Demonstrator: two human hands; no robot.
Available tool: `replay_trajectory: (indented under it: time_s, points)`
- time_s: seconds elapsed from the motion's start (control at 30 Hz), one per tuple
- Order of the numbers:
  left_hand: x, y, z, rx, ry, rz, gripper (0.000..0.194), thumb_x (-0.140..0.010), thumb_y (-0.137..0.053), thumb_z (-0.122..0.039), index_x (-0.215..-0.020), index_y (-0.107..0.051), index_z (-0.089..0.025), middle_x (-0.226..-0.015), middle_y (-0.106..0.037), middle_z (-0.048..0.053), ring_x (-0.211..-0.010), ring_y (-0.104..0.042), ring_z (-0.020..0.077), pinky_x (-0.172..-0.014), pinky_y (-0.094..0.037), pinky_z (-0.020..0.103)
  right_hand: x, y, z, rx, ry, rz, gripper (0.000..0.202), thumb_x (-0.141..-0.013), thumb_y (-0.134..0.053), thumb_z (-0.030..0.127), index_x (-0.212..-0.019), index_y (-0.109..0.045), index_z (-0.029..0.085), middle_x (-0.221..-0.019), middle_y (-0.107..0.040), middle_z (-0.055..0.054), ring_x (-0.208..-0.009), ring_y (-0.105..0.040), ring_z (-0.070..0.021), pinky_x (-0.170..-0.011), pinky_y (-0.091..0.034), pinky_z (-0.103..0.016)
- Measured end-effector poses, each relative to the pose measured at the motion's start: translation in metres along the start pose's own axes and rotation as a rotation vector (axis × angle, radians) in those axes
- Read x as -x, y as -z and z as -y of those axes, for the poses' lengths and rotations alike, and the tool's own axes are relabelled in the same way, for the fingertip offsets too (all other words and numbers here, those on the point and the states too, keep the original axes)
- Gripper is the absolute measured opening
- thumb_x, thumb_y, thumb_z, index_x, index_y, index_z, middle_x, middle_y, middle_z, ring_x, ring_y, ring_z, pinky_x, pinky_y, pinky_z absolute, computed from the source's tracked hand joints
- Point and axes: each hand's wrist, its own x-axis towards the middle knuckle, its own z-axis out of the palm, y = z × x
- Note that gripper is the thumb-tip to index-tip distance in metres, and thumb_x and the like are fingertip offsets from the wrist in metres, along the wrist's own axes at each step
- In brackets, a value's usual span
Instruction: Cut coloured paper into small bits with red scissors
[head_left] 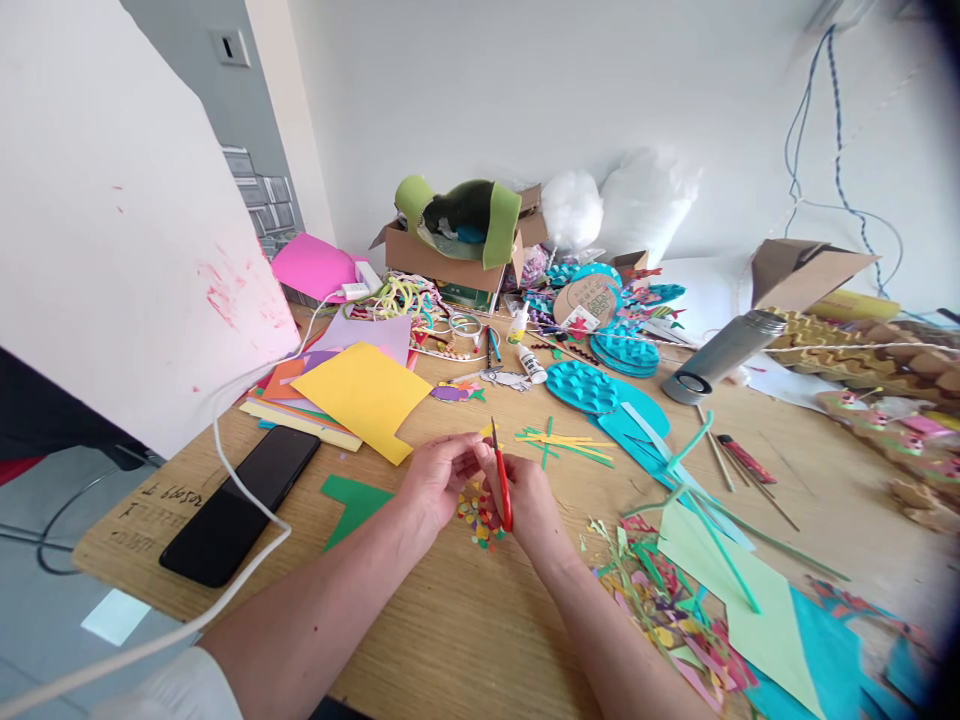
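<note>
My right hand (531,498) is closed around a pair of scissors with red handles (504,490), the dark blades pointing up and away. Close beside it, my left hand (442,478) pinches a small piece of yellow paper (486,431) at the blade tips; its fingers partly hide the paper. Below both hands lies a little heap of colourful paper bits (480,528). Thin yellow and green paper strips (566,442) are spread just beyond my right hand. A green paper sheet (356,508) rests near my left wrist, partly under the forearm.
A black phone (240,505) with a white cable across it lies at left, near stacked coloured paper (360,395). Glue bottles (532,364), blue egg-tray pieces (581,387) and a steel flask (724,355) stand farther back. Paper scraps (675,610) cover the right front.
</note>
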Motion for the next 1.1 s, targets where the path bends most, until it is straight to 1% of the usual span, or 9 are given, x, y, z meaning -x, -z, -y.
replay_trajectory:
  time_s: [0.17,0.4,0.6,0.7,0.83,1.1]
  points:
    - [-0.004,0.003,-0.006,-0.036,-0.009,0.035,0.009,-0.057,-0.071,-0.012,-0.065,-0.066,-0.011,-0.07,-0.071,0.007,-0.066,-0.064,0.0143,-0.069,-0.048,0.025,0.0,0.003,0.002,-0.034,-0.054,0.042,0.06,-0.081,-0.041,0.071,-0.056,-0.048,0.017,-0.041,-0.05,-0.002,-0.035,-0.046,-0.012,-0.038,-0.031,-0.02]
    - [-0.015,0.011,-0.025,-0.186,-0.101,0.092,0.012,-0.052,-0.07,-0.014,-0.062,-0.063,-0.012,-0.072,-0.072,0.011,-0.07,-0.068,0.0216,-0.071,-0.051,0.032,0.001,0.004,0.003,0.067,-0.05,0.125,0.063,-0.084,-0.036,0.07,-0.056,-0.053,0.016,-0.042,-0.054,-0.004,-0.037,-0.049,-0.0122,-0.041,-0.033,-0.02]
    - [-0.013,0.012,-0.033,-0.318,-0.037,0.126,0.013,-0.049,-0.071,-0.014,-0.059,-0.062,-0.012,-0.066,-0.071,0.009,-0.066,-0.068,0.0211,-0.067,-0.05,0.031,0.002,0.005,0.009,0.136,-0.011,0.128,0.063,-0.084,-0.037,0.07,-0.053,-0.052,0.017,-0.044,-0.055,-0.004,-0.039,-0.05,-0.0128,-0.042,-0.031,-0.021]
    - [-0.013,0.012,-0.035,-0.336,-0.038,0.152,0.014,-0.048,-0.071,-0.014,-0.057,-0.061,-0.012,-0.062,-0.069,0.008,-0.064,-0.067,0.0209,-0.066,-0.05,0.031,0.003,0.007,0.011,0.147,-0.008,0.125,0.064,-0.083,-0.039,0.07,-0.051,-0.053,0.016,-0.045,-0.055,-0.004,-0.04,-0.05,-0.0125,-0.042,-0.031,-0.022]
    - [-0.013,0.012,-0.037,-0.356,-0.036,0.154,0.014,-0.046,-0.07,-0.013,-0.054,-0.059,-0.013,-0.059,-0.067,0.006,-0.062,-0.066,0.0197,-0.063,-0.05,0.029,0.004,0.007,0.013,0.141,-0.006,0.117,0.064,-0.081,-0.042,0.07,-0.051,-0.055,0.015,-0.044,-0.054,-0.004,-0.039,-0.049,-0.0117,-0.041,-0.031,-0.021]
    - [-0.014,0.012,-0.038,-0.376,-0.044,0.162,0.015,-0.045,-0.071,-0.014,-0.053,-0.058,-0.013,-0.058,-0.067,0.005,-0.06,-0.066,0.0192,-0.061,-0.049,0.029,0.005,0.007,0.015,0.121,-0.016,0.122,0.063,-0.08,-0.044,0.07,-0.05,-0.054,0.015,-0.042,-0.052,-0.003,-0.038,-0.047,-0.0106,-0.039,-0.029,-0.02]
